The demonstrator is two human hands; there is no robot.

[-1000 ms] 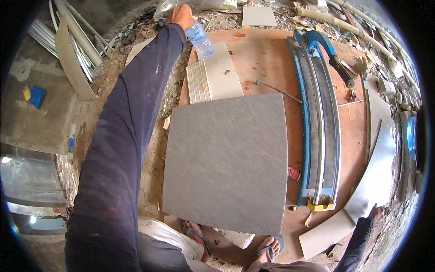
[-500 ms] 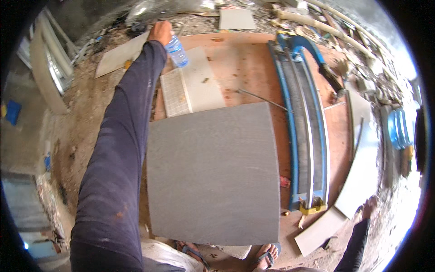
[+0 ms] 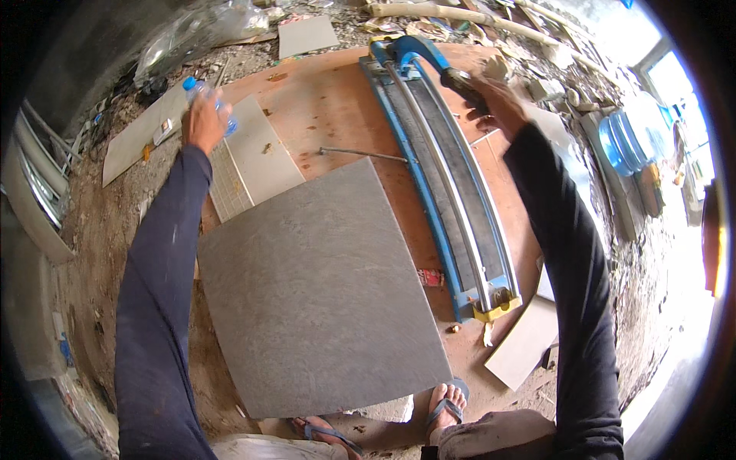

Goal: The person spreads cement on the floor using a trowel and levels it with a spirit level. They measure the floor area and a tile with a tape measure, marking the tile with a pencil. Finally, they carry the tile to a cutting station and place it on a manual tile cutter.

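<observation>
My left hand (image 3: 205, 121) is closed around a clear plastic water bottle (image 3: 231, 126) with a blue cap, above pale tile pieces. At the far right of the manual tile cutter (image 3: 452, 188), my right hand (image 3: 502, 103) is at its dark lever handle (image 3: 460, 81). Its fingers look curved and apart, somewhat blurred, around the handle's end; no firm grip shows. A large grey square tile (image 3: 322, 295) lies in front of me, turned slightly, left of the blue-edged cutter.
Under the cutter is a reddish-brown board (image 3: 322, 100). A pale tile strip (image 3: 523, 345) lies near right. A large blue water jug (image 3: 625, 142) stands right; a bamboo pole (image 3: 429, 11) and rubble line the back. My sandalled feet (image 3: 446, 402) are at the grey tile's near edge.
My right hand has come from the lower right up to the cutter's handle. My left hand has lowered with the bottle. The whole view has turned, shifting tile and cutter leftward.
</observation>
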